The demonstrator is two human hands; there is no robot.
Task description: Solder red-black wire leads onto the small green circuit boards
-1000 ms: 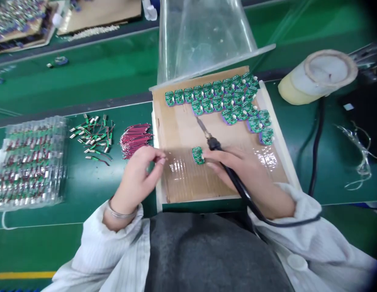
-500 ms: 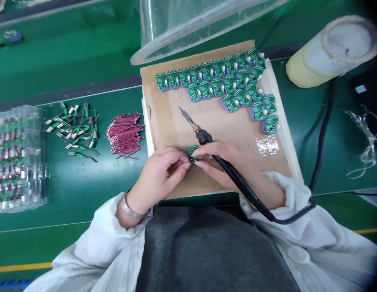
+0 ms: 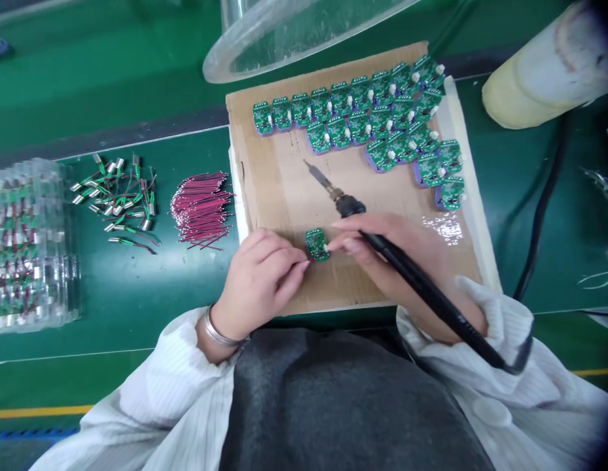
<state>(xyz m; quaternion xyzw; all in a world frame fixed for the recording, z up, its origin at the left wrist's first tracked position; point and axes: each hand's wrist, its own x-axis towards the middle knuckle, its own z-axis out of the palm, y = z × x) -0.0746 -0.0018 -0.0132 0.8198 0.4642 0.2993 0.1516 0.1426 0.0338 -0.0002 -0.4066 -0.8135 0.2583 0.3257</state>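
A small green circuit board (image 3: pixel 317 244) lies alone on the cardboard sheet (image 3: pixel 284 154), between my hands. My left hand (image 3: pixel 259 278) has its fingers curled together, with the fingertips at the board's lower left edge. My right hand (image 3: pixel 387 252) grips a black-handled soldering iron (image 3: pixel 421 284), and its fingertips are just right of the board. The iron's metal tip points up and left over bare cardboard, touching nothing. Further up the sheet, several green boards with purple edges (image 3: pixel 379 114) stand in tight rows.
On the green bench to the left are loose small motors with wires (image 3: pixel 120 196), a bundle of red and black wires (image 3: pixel 200 209) and a clear blister tray (image 3: pixel 29 248). A clear plastic cover (image 3: pixel 284 39) stands beyond the sheet, and a cream cylindrical holder (image 3: pixel 554 65) lies at upper right.
My hands have parted slightly, uncovering the small board. The iron's tip has swung further up and left. The whole view has shifted as my head moved.
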